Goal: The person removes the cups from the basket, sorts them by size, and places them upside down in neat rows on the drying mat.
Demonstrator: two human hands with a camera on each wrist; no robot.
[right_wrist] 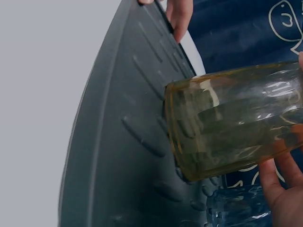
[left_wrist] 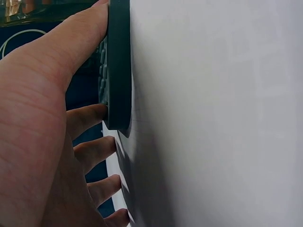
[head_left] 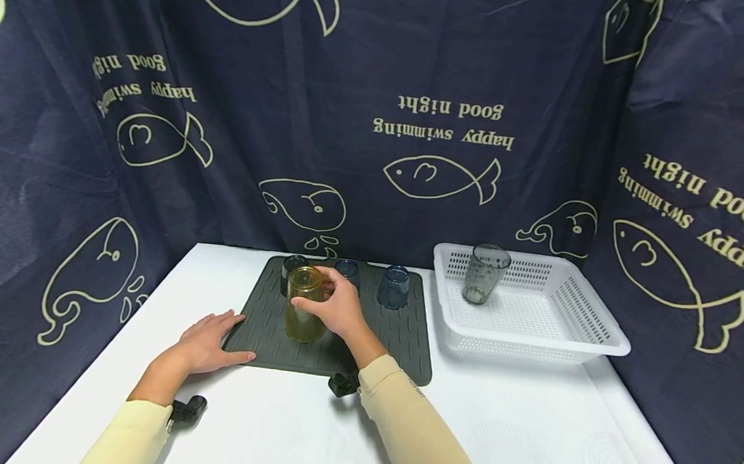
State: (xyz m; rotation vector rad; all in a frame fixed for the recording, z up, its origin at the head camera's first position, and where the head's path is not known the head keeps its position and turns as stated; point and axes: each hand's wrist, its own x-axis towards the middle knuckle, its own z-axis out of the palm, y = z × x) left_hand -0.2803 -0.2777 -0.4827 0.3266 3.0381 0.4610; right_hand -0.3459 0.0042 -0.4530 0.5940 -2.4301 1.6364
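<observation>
My right hand [head_left: 337, 308] grips an amber glass [head_left: 302, 317] near its narrower upper end, fingers and thumb around it. The glass's wider end faces down at the dark grey ridged drying mat [head_left: 363, 340]; in the right wrist view the rim seems to meet the mat. My left hand [head_left: 206, 343] lies spread at the mat's front left corner, its thumb and index finger touching the mat [left_wrist: 119, 66] and the other fingertips on the white table. Behind the amber glass, on the mat, stand a dark glass [head_left: 292, 263] and a blue glass [head_left: 348, 270], both partly hidden.
Another blue glass [head_left: 394, 288] stands at the mat's right back. To the right, a white perforated basket [head_left: 534, 343] holds a grey patterned glass [head_left: 485, 276], tilted against its back wall. A navy curtain [head_left: 368, 115] with fish drawings rises behind the white table [head_left: 494, 431].
</observation>
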